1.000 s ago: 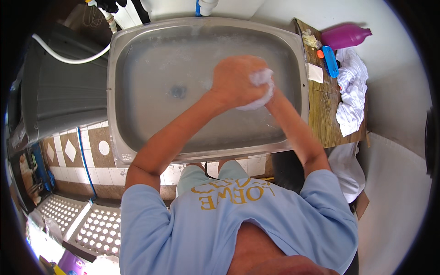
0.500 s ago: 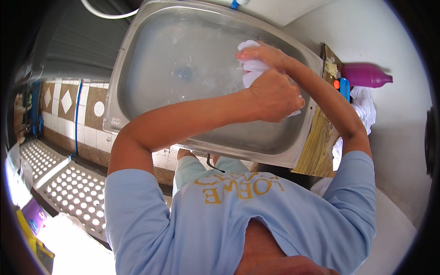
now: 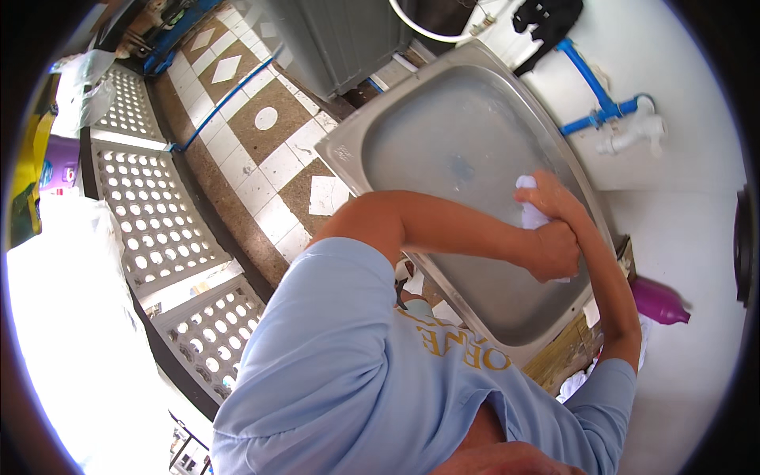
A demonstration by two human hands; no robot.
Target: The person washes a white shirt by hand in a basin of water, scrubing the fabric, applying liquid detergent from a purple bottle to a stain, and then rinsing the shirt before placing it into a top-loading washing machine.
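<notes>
A thin blue hose (image 3: 211,116) crosses the patterned floor (image 3: 241,162) beside perforated panels (image 3: 159,222), a purple bottle (image 3: 659,302) lying far right.

My left hand (image 3: 552,251) curls, so its fingertips are out of sight; my two hands, the right hand (image 3: 550,195) included, cover most of the white cloth (image 3: 534,216). Dark patch (image 3: 461,168) in the sink (image 3: 338,158), right of centre: too hazy to tell. My right sleeve (image 3: 606,400) and right forearm (image 3: 608,277) hide some wooden board (image 3: 564,358), lower right. Grey bin-like thing (image 3: 328,43), top centre, cut by upper edge.
</notes>
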